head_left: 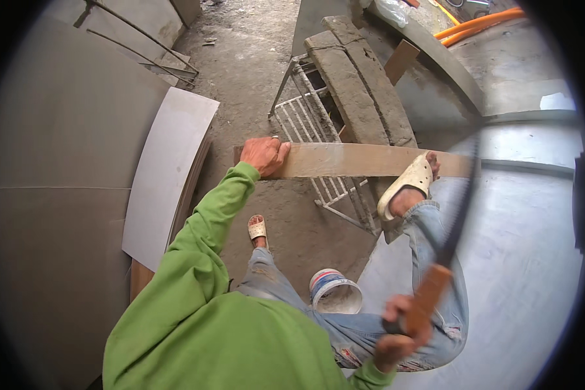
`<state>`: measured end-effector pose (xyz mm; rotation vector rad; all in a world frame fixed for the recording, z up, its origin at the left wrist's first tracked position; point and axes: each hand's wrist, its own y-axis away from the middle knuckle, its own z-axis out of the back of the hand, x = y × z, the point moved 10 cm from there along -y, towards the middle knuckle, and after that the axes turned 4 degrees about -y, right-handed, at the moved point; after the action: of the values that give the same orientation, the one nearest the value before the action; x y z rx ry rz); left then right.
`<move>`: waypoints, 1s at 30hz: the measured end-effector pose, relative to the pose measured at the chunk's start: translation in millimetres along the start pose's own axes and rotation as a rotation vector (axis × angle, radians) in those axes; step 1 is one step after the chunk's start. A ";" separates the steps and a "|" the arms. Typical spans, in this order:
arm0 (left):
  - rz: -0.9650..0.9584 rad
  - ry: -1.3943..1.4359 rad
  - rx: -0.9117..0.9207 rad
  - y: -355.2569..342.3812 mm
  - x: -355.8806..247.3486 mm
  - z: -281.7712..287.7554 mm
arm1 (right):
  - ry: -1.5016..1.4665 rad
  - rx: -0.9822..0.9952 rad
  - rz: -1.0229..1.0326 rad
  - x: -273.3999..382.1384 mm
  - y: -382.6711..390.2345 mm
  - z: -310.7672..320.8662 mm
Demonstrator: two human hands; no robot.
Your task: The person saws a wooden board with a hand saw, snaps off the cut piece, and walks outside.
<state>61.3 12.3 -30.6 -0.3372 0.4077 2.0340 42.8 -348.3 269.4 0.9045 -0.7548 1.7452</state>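
My left hand (264, 155) is closed over the left end of a long wooden board (351, 160), which lies crosswise ahead of me. My foot in a cream clog (407, 184) presses on the board's right part, near a bench of cement-caked planks (357, 91). Low at the right, my right hand (393, 350) is wrapped round the orange-brown handle of a handsaw (430, 296). Its long dark blade points up and away, passing across the view of the board's right end. Motion blurs the blade, so its teeth and any contact with the board cannot be made out.
A white bucket (337, 292) stands between my legs. Under the planks is a white metal rack (312, 120). Leaning sheets (169, 175) stand at the left, beside a grey wall panel (58, 149). At the right is a pale smooth surface (526, 260); orange hose (481, 26) lies beyond.
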 end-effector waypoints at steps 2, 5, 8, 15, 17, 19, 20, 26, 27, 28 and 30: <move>0.028 0.001 0.006 8.1 -3.1 -6.6 | -0.071 0.229 -0.171 -24.9 13.5 -41.1; 0.053 0.029 0.004 19.5 -17.4 -8.3 | -0.165 0.222 -0.275 -47.8 34.2 -60.0; 0.047 0.107 -0.010 26.1 -33.8 -17.2 | -0.268 0.243 -0.411 -58.4 45.9 -68.9; 0.078 0.141 0.037 29.1 -38.8 -29.7 | -0.072 0.482 -0.346 -54.0 44.0 -93.4; 0.083 0.157 0.009 30.9 -35.7 -27.5 | -0.024 0.514 -0.301 -54.6 44.7 -97.6; 0.094 0.176 -0.019 32.5 -36.9 -21.9 | 0.029 0.551 -0.255 -49.0 40.8 -101.1; 0.093 0.184 -0.021 33.4 -38.2 -19.9 | 0.008 0.534 -0.301 -48.4 37.1 -101.4; 0.129 0.218 0.011 29.6 -35.3 -31.6 | -0.020 0.521 -0.413 -63.6 12.4 -115.0; 0.134 0.220 0.014 31.4 -34.4 -32.4 | -0.020 0.526 -0.459 -68.1 10.6 -118.1; 0.138 0.222 0.015 32.0 -33.2 -34.3 | -0.018 0.530 -0.460 -70.9 8.5 -121.7; 0.128 0.237 -0.044 33.1 -33.2 -30.9 | -0.078 0.496 -0.492 -81.7 5.6 -127.8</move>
<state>49.7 -41.7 -40.4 -0.5965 0.5422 2.1374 27.2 -284.8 132.4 1.3648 -0.1111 1.4722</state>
